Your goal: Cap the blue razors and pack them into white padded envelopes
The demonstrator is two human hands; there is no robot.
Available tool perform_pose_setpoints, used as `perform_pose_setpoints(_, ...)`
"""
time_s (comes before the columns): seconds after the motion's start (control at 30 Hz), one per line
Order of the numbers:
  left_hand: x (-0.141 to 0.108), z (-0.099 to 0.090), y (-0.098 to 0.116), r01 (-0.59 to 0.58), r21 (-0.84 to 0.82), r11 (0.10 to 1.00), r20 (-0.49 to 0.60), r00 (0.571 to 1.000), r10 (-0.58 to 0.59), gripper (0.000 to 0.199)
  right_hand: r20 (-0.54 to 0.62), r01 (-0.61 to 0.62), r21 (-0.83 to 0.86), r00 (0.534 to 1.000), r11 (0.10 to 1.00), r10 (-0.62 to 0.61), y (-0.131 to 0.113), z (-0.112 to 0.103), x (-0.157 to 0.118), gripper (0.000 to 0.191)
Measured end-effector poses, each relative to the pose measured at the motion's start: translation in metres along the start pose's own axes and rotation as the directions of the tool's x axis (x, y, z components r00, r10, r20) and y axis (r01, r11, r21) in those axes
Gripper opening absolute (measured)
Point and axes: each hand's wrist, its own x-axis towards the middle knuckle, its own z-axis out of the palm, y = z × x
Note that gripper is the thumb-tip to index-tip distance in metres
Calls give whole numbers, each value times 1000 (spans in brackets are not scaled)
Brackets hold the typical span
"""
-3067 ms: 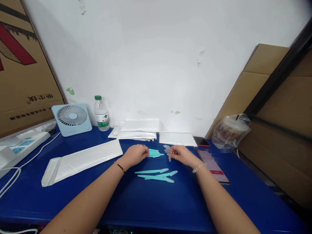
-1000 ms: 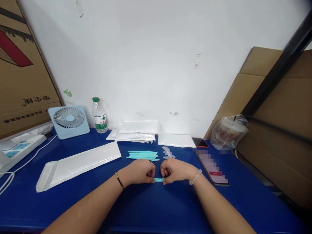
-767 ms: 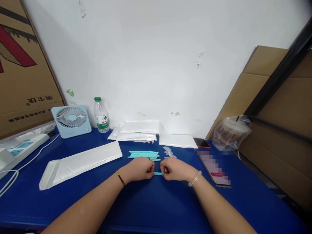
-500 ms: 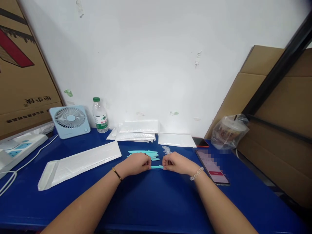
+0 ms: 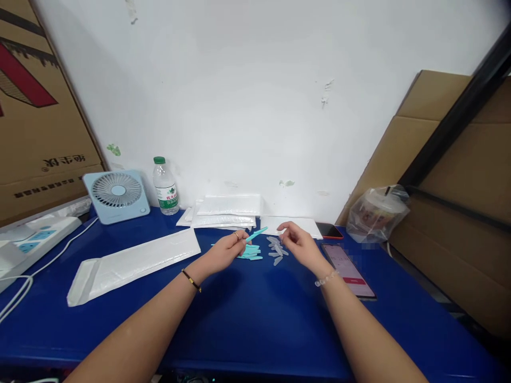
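My left hand (image 5: 227, 251) grips one slim turquoise piece (image 5: 257, 233) between thumb and fingers, its free end pointing up to the right. Under and beside that hand lies a pile of similar turquoise pieces (image 5: 251, 252) on the blue table (image 5: 239, 324). My right hand (image 5: 297, 242) hovers to the right with its fingers curved and apart, and nothing shows between them. Several small translucent pieces (image 5: 276, 251) lie on the table just left of my right hand.
White padded envelopes (image 5: 227, 206) are stacked by the wall, and a longer envelope (image 5: 138, 263) lies at the left. A blue fan (image 5: 117, 196), a water bottle (image 5: 166, 189) and a power strip (image 5: 40, 244) stand left. Rightward are a phone (image 5: 353, 274) and a bagged cup (image 5: 377, 215).
My hands have moved apart and slightly up. The right has let go of the turquoise piece, which my left hand now holds tilted upward. More of the translucent pieces show.
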Motion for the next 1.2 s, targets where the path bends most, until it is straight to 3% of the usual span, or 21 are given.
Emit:
perform_pose_setpoints(0.1, 1, 0, 0, -15, 21, 1000, -14, 1000, 16, 46, -68, -45, 205, 996, 978, 60, -4, -4, 1, 25)
perform_pose_setpoints(0.27, 4, 2, -2, -56, 104, 993, -39, 997, 60, 36, 1, -102, 446, 994, 889, 113, -8, -2, 0, 29)
perform_pose_setpoints(0.5, 3, 2, 0, -96, 238, 966, -56, 992, 112, 31, 57, -142, 454, 990, 880, 130, -16, 12, -3, 26)
perform_pose_setpoints(0.9, 2, 5, 1, -94, 289, 953, -54, 992, 114, 29, 202, -203, 543, 973, 815, 108, -16, 29, -5, 26)
perform_pose_setpoints(1.2, 3, 2, -2, -70, 293, 954, -76, 992, 97, 28, 44, -134, 562, 990, 816, 133, -12, 17, -3, 20)
